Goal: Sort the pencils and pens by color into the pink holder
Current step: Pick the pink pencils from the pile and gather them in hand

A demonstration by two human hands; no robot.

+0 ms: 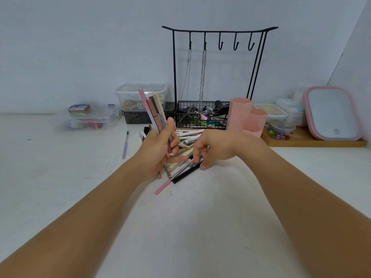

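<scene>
- Left hand (158, 149) is gripping a bundle of pens (153, 108), pink, mauve and cream barrels, fanned upward and tilting toward 11 o'clock; thumb is pressing across them.
- Right hand (208, 149) is reaching down into the loose pile of pens (188, 140) on the white worktop (200, 217); its fingers are curling round a pink-and-grey pen (172, 178) and a black pen (185, 174) at the near edge of the pile. The pink end is pointing toward 7 o'clock.
- The pile is lying between and behind both hands, just in front of the black wire basket (200, 117).
- Pink holder (248, 117), three stepped hexagonal tubes, is standing upright at 2 o'clock from the right hand, just beside the basket; contents cannot be seen.
- A black hook rack (219, 29) is rising above the basket, two chains (202, 77) hanging from it.
- A lone purple pen (125, 145) is lying at 9 o'clock from the left hand, apart from the pile.
- Clear lidded boxes (140, 95) are sitting at 11 o'clock; a pink-rimmed mirror (333, 113) is leaning at far 3 o'clock on a wooden tray (313, 142).
</scene>
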